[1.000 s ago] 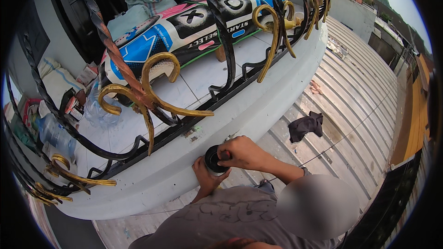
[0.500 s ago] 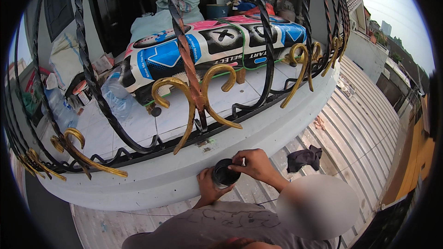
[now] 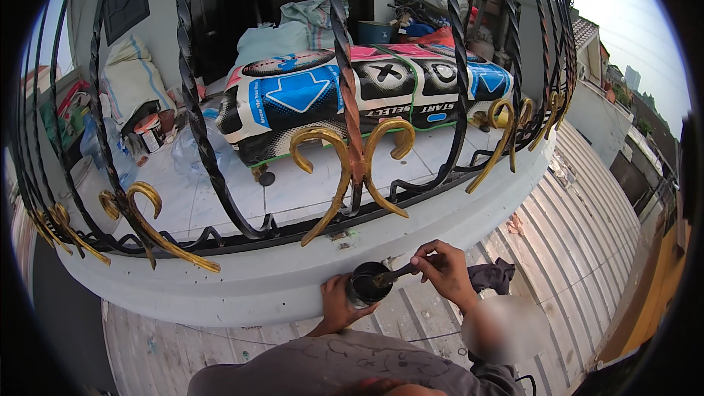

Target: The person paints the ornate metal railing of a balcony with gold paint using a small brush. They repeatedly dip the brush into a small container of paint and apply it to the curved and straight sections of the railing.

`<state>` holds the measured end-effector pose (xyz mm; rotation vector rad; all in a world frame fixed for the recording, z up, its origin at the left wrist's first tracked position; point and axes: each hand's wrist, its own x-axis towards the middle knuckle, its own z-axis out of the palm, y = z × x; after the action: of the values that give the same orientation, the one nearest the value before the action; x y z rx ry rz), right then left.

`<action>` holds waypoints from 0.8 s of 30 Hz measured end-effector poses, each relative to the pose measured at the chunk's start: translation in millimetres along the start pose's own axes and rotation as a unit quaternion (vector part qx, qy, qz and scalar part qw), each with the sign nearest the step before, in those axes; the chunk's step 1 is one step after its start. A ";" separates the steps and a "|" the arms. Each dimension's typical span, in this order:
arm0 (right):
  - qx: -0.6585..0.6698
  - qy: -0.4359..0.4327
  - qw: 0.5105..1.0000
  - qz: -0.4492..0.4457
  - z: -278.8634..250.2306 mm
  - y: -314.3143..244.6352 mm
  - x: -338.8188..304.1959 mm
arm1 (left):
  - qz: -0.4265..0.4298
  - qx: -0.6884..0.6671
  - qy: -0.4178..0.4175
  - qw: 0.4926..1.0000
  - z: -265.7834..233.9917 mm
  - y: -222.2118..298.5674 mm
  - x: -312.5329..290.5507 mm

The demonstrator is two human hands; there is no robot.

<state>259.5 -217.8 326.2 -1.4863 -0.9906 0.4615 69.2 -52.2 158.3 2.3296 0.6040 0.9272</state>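
Note:
My left hand [image 3: 339, 303] is wrapped around the side of a small open can [image 3: 358, 295], dark inside, held close to the balcony's grey ledge. Between the fingers and thumb of my right hand [image 3: 444, 270] is the dark handle of a small paintbrush [image 3: 400, 272]. Its brownish end dips over the can's rim into the opening. Just above both hands stands a black iron railing [image 3: 209, 147] with twisted bars and gold scrolls [image 3: 383, 158]. One bar [image 3: 347, 81] between two scrolls is partly reddish brown.
Behind the railing, a long bundle [image 3: 374, 92] wrapped in a printed mat lies on the tiles, near sacks [image 3: 136, 77] and clear plastic bottles [image 3: 194, 148]. A dark cloth [image 3: 492, 276] lies on the corrugated roof [image 3: 557, 249] to the right.
My right hand has moved right and drawn the paintbrush partly up, so its handle now shows. The left hand still holds the can. The view has shifted slightly.

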 end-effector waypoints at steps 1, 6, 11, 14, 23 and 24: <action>0.042 -0.004 0.999 0.014 -4.0 4.9 -2.3 | 0.002 -0.001 0.004 1.000 0.5 -0.4 -0.4; 0.111 0.023 0.988 0.102 -3.4 32.6 -20.1 | 0.002 0.019 0.003 1.000 2.1 0.7 1.2; 0.069 0.046 0.993 0.084 16.3 29.1 -32.6 | 0.016 0.046 0.000 0.999 2.9 2.9 3.0; -0.050 0.061 0.996 -0.048 21.7 9.9 -29.9 | 0.027 0.047 -0.005 0.999 4.8 1.3 4.7; -0.203 -0.062 0.970 -0.118 13.7 -8.1 1.7 | 0.017 0.022 0.024 0.999 11.7 -4.2 2.2; -0.232 -0.076 0.957 -0.154 16.3 -3.8 8.2 | 0.025 0.025 0.027 0.999 12.5 -5.7 3.3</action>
<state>250.3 -201.8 328.8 -1.6828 -1.5003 0.1174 79.3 -50.1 148.7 2.3806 0.5997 1.0116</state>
